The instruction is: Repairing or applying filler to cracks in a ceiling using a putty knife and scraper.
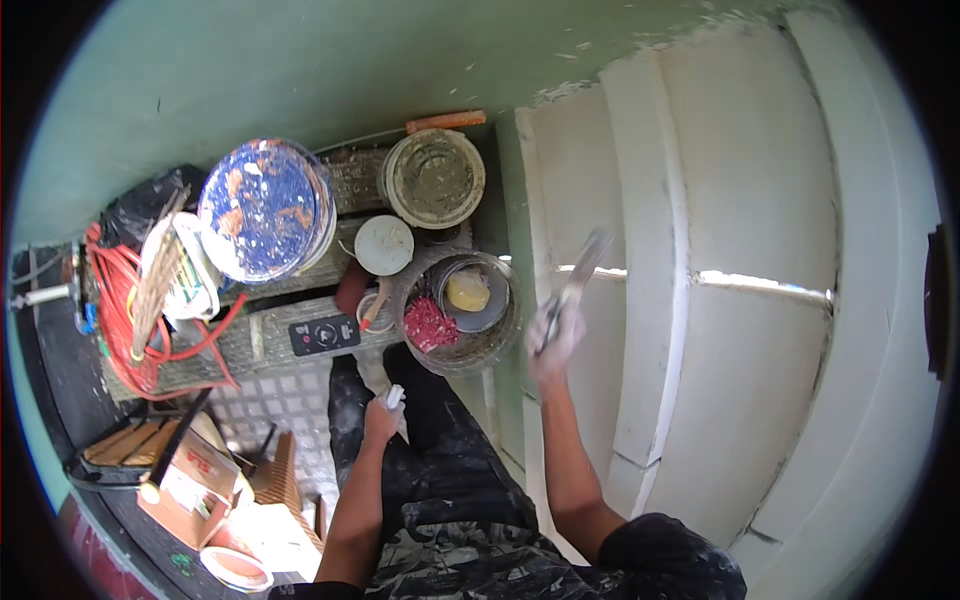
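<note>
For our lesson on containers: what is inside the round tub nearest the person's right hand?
The round tub holds a shaggy pink cloth and a grey bowl containing a yellow, sponge-like lump; what lies directly beneath them is covered.

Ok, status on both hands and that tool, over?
Right hand closed on flat-bladed tool. Left hand closed on small white object. Tool over pale wall panels, contact unclear. Bucket left of right hand.

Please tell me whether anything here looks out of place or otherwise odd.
Yes, mildly: the red hose lies in an untidy tangle at the left end of the plank bench, and the blue bucket top is blotched with white and orange-brown.
</note>
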`<state>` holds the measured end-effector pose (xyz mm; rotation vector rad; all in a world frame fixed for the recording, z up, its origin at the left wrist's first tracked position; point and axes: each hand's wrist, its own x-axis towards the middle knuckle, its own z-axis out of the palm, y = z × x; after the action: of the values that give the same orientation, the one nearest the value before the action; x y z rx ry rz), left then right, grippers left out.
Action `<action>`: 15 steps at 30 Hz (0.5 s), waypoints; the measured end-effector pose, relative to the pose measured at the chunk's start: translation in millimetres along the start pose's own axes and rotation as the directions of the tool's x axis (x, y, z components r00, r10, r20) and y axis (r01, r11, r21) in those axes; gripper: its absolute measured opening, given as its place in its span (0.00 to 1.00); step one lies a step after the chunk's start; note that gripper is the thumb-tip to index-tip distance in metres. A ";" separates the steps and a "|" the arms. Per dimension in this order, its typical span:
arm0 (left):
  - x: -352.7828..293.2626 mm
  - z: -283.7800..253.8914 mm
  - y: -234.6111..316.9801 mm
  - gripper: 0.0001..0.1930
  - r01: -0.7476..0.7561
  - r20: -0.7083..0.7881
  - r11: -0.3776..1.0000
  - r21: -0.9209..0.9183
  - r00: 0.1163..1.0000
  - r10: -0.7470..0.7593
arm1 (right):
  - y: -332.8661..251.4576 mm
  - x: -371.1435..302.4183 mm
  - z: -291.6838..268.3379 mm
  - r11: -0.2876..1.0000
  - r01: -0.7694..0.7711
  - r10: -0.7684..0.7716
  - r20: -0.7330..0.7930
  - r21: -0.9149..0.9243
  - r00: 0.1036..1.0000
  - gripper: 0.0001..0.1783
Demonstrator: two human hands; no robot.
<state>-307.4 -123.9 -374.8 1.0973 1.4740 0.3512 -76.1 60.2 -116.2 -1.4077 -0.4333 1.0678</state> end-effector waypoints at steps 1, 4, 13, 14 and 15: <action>2.1 -11.6 24.8 0.11 -0.025 0.019 0.999 0.021 1.000 0.024 | 5.0 -23.0 -17.1 0.998 -0.031 0.031 -0.014 -0.054 0.999 0.20; -3.0 -48.3 48.4 0.12 0.219 0.090 0.946 -0.239 0.975 -0.203 | 5.3 -76.4 -44.9 0.980 -0.191 0.194 -0.053 0.055 0.980 0.21; 4.1 -67.2 131.9 0.09 -0.139 0.187 0.985 -0.103 0.970 0.156 | -28.5 -131.4 -51.1 0.984 -0.106 0.132 -0.192 0.140 0.972 0.20; 0.8 -65.6 158.1 0.09 -0.168 0.219 0.975 -0.142 0.956 0.197 | -23.5 -144.4 -48.7 0.980 -0.083 0.117 -0.191 0.179 0.975 0.20; -0.4 -63.2 178.2 0.10 -0.191 0.243 0.964 -0.182 0.942 0.233 | -16.6 -160.9 -47.2 0.975 -0.060 0.105 -0.204 0.214 0.973 0.20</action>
<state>-289.4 -10.2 -224.8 1.1316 1.0776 0.4466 -113.4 -92.6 -55.6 -1.3458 -0.1034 0.9842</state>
